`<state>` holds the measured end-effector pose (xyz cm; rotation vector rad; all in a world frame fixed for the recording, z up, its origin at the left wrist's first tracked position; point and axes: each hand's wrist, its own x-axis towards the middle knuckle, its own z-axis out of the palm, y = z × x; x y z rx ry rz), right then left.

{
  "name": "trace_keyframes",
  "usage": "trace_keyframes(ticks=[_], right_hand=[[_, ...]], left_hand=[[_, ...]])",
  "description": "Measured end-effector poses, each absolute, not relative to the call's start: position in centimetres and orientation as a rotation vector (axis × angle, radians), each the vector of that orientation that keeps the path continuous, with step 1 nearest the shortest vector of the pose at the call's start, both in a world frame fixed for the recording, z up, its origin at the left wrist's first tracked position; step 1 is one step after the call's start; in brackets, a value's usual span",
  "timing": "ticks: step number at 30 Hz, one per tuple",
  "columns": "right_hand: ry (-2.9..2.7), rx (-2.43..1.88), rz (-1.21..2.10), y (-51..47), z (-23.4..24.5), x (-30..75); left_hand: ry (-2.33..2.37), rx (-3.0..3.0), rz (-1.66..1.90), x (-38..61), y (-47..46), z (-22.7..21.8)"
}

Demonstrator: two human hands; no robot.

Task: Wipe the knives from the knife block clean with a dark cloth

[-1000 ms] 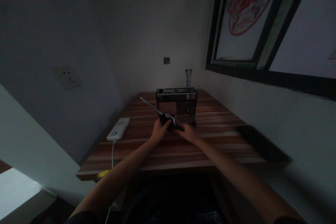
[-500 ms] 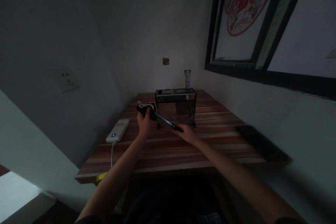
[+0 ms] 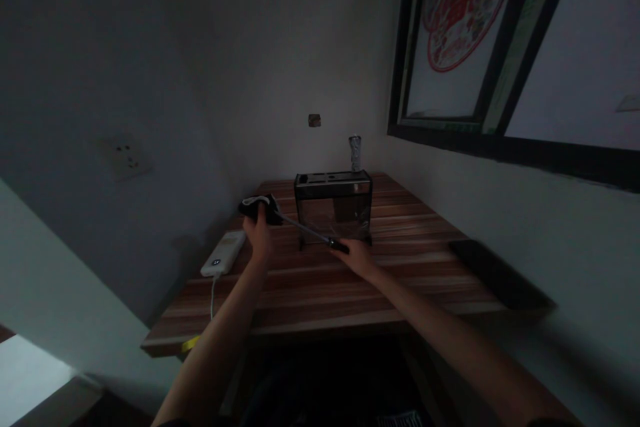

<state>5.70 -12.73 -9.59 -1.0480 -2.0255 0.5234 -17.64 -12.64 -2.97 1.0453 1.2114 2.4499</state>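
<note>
My left hand (image 3: 259, 237) is closed on a dark cloth (image 3: 271, 212) with a white band showing on top. Into this cloth runs the thin metal shaft (image 3: 303, 227) of a long tool, perhaps a screwdriver. My right hand (image 3: 360, 257) grips its black handle (image 3: 339, 245). Behind the shaft stands a clear box with a black frame (image 3: 333, 191), like a small tank. The fingers of my left hand are partly hidden by the cloth, and the shaft's far end cannot be made out.
On the wood-grain table (image 3: 320, 307), a white power bank (image 3: 223, 253) with a cable lies at left. A dark flat slab (image 3: 500, 273) lies at the right edge. A patterned glass or vase (image 3: 355, 153) shows behind the box. Walls rise on both sides.
My left hand and the cloth have moved left along the shaft, baring more of it. My right hand stays almost in place on the handle.
</note>
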Motion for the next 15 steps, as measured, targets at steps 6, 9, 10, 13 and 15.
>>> trace_keyframes(ticks=[6, 9, 10, 13, 15], right_hand=[[-1.991, -1.044, 0.556, -12.9, -9.5, 5.6], [-1.99, -1.034, 0.543, -12.9, -9.4, 5.8], [-1.992, -1.034, 0.538, -13.0, -9.4, 5.8], [-1.997, -1.028, 0.542, -13.0, -9.3, 6.0], [-1.982, -1.01, 0.546, -13.0, -9.3, 6.1]], left_hand=[[1.074, 0.982, 2.467, -18.1, -12.0, -3.5], [0.994, 0.901, 2.491, -18.7, -11.6, -3.5], [0.956, 0.856, 2.499, -19.0, -11.5, -3.4], [0.897, 0.689, 2.49, -19.5, -11.6, -3.1], [0.906, 0.628, 2.459, -19.5, -11.9, -2.8]])
